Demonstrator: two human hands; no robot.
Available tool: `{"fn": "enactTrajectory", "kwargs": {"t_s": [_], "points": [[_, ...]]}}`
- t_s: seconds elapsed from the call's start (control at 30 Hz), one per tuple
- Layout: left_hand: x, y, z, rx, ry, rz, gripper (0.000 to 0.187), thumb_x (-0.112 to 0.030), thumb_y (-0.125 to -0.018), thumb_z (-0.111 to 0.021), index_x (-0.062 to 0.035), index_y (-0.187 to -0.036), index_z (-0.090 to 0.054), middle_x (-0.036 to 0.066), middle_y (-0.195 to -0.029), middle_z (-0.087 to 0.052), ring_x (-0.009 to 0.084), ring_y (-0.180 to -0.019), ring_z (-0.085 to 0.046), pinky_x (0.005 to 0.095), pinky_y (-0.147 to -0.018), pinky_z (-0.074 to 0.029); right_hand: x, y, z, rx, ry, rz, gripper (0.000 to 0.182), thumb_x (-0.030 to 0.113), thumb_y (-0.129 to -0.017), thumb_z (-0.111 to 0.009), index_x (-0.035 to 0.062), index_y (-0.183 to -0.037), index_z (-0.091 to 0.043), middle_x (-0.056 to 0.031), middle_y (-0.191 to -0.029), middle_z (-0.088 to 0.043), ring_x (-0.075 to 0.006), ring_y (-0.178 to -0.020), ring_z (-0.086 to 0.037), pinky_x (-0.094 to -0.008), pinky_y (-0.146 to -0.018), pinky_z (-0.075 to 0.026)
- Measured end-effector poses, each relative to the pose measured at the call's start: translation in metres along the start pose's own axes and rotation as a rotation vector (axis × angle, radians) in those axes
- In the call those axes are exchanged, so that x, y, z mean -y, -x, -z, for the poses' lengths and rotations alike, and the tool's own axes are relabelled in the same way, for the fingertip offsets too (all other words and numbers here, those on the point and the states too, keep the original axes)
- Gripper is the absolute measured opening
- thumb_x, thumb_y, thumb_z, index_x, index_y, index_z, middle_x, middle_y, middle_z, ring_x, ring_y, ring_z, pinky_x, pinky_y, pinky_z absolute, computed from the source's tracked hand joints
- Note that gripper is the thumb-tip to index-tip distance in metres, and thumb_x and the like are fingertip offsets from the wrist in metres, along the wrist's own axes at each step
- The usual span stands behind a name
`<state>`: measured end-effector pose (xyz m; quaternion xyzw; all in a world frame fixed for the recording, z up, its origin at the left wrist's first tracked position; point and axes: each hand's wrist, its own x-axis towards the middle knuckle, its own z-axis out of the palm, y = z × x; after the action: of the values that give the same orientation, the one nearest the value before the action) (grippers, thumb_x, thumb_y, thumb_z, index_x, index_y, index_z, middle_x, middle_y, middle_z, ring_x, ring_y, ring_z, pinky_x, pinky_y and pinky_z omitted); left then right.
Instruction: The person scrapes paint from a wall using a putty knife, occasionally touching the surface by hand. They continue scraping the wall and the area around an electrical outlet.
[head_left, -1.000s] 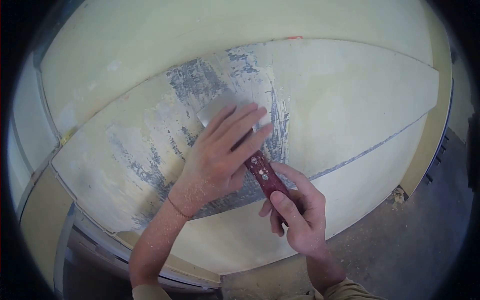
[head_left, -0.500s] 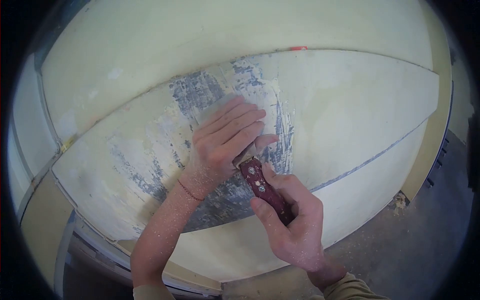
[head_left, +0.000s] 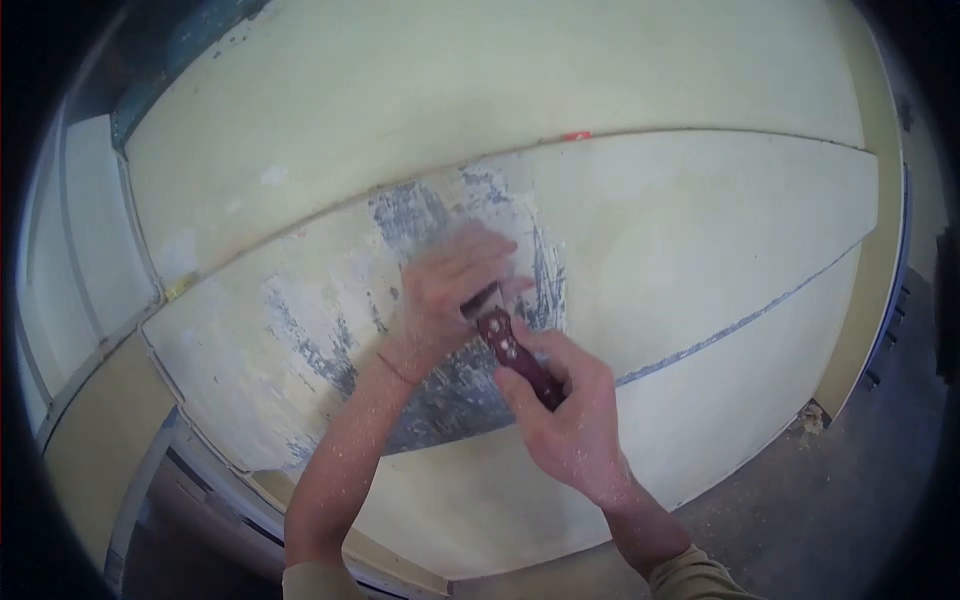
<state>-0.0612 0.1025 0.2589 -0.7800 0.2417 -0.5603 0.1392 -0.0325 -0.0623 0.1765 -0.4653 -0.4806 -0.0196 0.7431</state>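
The person stands over a big pale yellow panel (head_left: 700, 230) w/ a scraper (head_left: 515, 350) in both hands. The right hand (head_left: 565, 420) is wrapped tight round the dark red handle, fingers (head_left: 525, 385) curled shut on it. You can see small shiny rivets on the handle near the top. The left hand (head_left: 450, 290) lies flat on top of the blade end & presses it down on the panel. Its fingers are spread out, not curled, but it's blurry so the blade itself is mostly hid under them.

The scraper sits about mid panel, a bit left of center, right on a patch where the paint is gone (head_left: 440, 390). That patch is grey & white w/ streaks, and it runs from near the top edge of the panel down toward the bottom edge. The rest of the panel to the right is smooth & pale.

Both arms have little specks of dust on them. A thin band (head_left: 392, 368) is on the left wrist. There's a dusty grey floor (head_left: 850, 500) past the panel's right corner, w/ bits of scrap on it.
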Motion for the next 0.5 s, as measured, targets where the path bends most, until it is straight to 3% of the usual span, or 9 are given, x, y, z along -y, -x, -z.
{"fn": "enactTrajectory", "kwargs": {"t_s": [0.37, 0.4, 0.43, 0.47, 0.5], "points": [[0.012, -0.019, 0.009, 0.013, 0.092, 0.083, 0.019, -0.016, -0.073, -0.081, -0.0030, -0.082, -0.071, 0.010, -0.092, -0.073, 0.0276, -0.094, -0.070, 0.0445, -0.097, -0.051, 0.027, -0.013, -0.003, -0.016, 0.024, 0.054, 0.029, 0.000, -0.085, -0.066, -0.0068, -0.112, -0.060, -0.0060, -0.077, -0.061, -0.0044, -0.065, -0.050, -0.0234, -0.056, -0.042], [0.011, -0.019, 0.009, 0.025, 0.066, 0.049, 0.019, -0.013, -0.070, -0.082, -0.0036, -0.081, -0.070, 0.010, -0.091, -0.072, 0.0280, -0.091, -0.070, 0.0403, -0.089, -0.053, 0.025, -0.010, -0.001, -0.012, 0.020, 0.057, 0.029, 0.000, -0.085, -0.066, -0.0068, -0.112, -0.060, -0.0060, -0.077, -0.061, -0.0044, -0.065, -0.050, -0.0234, -0.056, -0.042], [0.007, -0.016, 0.011, 0.048, 0.042, 0.020, 0.020, -0.010, -0.068, -0.084, -0.0042, -0.080, -0.068, 0.010, -0.091, -0.071, 0.0283, -0.088, -0.070, 0.0362, -0.082, -0.056, 0.020, -0.002, 0.001, -0.016, 0.025, 0.029, 0.025, 0.002, -0.085, -0.065, -0.0057, -0.109, -0.059, -0.0136, -0.075, -0.061, -0.0132, -0.064, -0.057, -0.0282, -0.058, -0.045], [-0.003, -0.013, 0.010, 0.033, 0.068, 0.057, 0.020, -0.008, -0.068, -0.083, -0.0042, -0.080, -0.069, 0.010, -0.091, -0.071, 0.0278, -0.088, -0.070, 0.0362, -0.083, -0.056, 0.021, -0.002, 0.003, -0.020, 0.036, 0.017, 0.022, 0.004, -0.086, -0.064, -0.0045, -0.105, -0.058, -0.0213, -0.073, -0.062, -0.0220, -0.064, -0.065, -0.0330, -0.060, -0.049], [0.004, -0.018, 0.011, 0.032, 0.065, 0.051, 0.020, -0.008, -0.068, -0.083, -0.0042, -0.080, -0.069, 0.010, -0.091, -0.071, 0.0278, -0.088, -0.070, 0.0362, -0.083, -0.056, 0.023, -0.006, -0.001, -0.022, 0.034, 0.024, 0.022, 0.004, -0.086, -0.064, -0.0045, -0.105, -0.058, -0.0213, -0.073, -0.062, -0.0220, -0.064, -0.065, -0.0330, -0.060, -0.049]]}}
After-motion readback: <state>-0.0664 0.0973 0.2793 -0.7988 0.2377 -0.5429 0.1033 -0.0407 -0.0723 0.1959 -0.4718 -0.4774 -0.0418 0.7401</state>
